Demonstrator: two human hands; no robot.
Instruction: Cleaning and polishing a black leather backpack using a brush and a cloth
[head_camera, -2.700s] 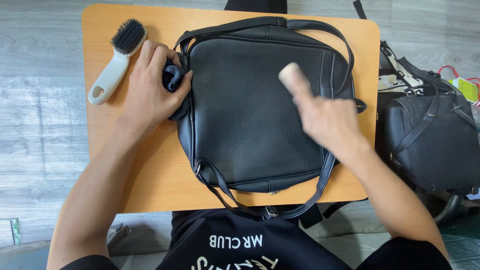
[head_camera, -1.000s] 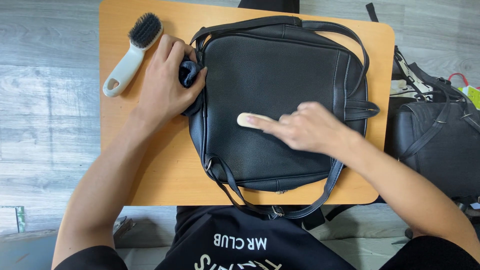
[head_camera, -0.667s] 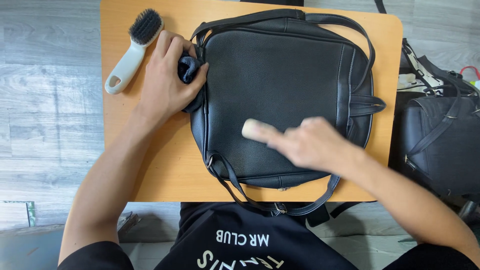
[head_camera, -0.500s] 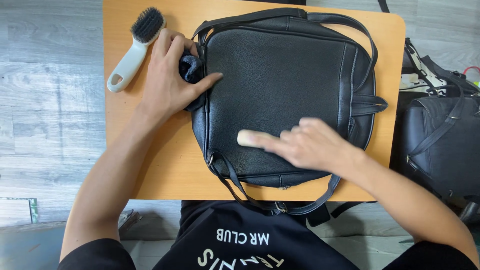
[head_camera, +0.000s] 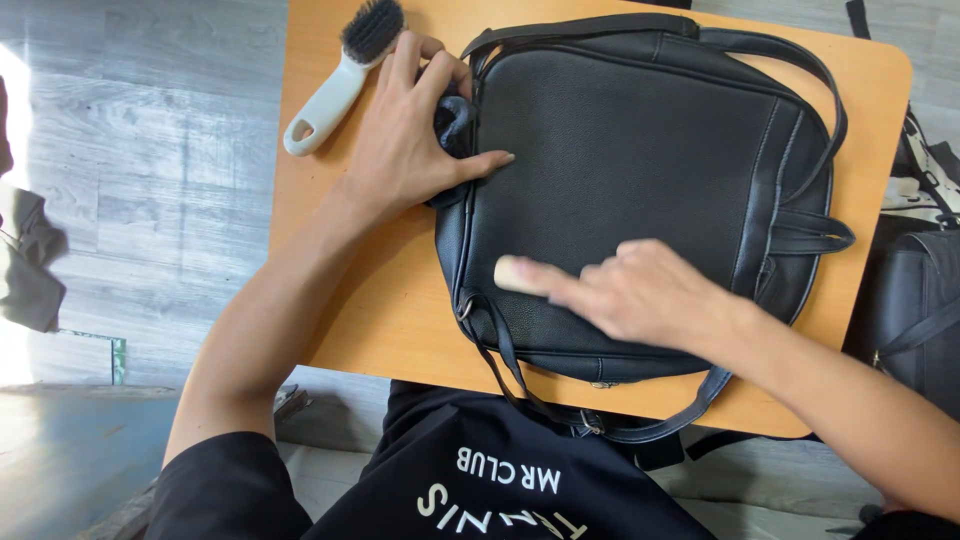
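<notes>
The right hand (head_camera: 650, 300) is blurring, so its grip is hard to read: the fingers are curling around a small pale stick (head_camera: 515, 275), most of which is hiding inside the hand, with only the rounded tip showing and pressing on the bag (head_camera: 640, 150). The left hand (head_camera: 405, 150) is clenching a dark cloth (head_camera: 452, 118), mostly covered by the fingers, against the bag's left edge, while its thumb is lying flat on the leather.

The bag is lying flat on the orange counter (head_camera: 380, 300), filling most of it; its straps are hanging over the near edge, and the far strap is getting cut off by the top of the frame. Bare counter is showing only in a strip along the left and near-left sides. A brush (head_camera: 345, 70) is lying just beside the left hand, its bristles running out of view at the top. A second dark bag (head_camera: 915, 290) is sitting off the counter's right edge, only partly in view.

Counted: two hands, two bags, one brush, one cloth, one stick.
</notes>
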